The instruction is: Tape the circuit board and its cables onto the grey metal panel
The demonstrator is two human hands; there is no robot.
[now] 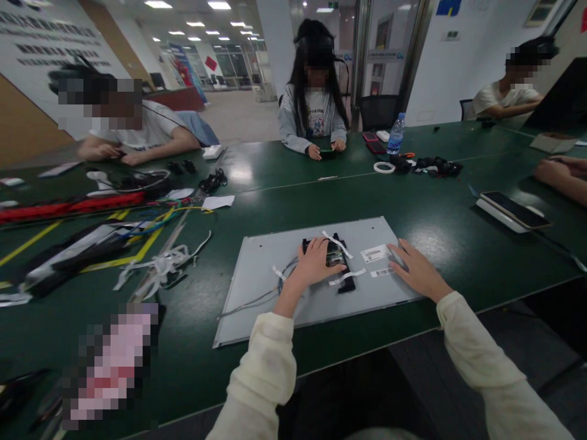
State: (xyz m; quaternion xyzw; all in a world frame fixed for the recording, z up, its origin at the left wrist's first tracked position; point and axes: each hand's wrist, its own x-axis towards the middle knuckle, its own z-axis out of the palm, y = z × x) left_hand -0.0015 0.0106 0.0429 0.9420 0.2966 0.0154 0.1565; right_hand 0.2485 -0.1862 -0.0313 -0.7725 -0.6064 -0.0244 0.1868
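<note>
A flat light-grey panel lies on the dark green table in front of me. Near its middle sits a green circuit board beside a black strip, with white tape strips across them. My left hand rests over the circuit board, fingers stretched forward and thumb out to the right, partly covering it. Grey cables run from under that hand toward the left. At the panel's right edge is my right hand, its fingers apart, touching the edge near two white labels.
Crumpled white strips, a bundle of red material and cables lie on the left. A phone rests on a white box at right. Farther back are a tape roll and water bottle. Several people sit around the table.
</note>
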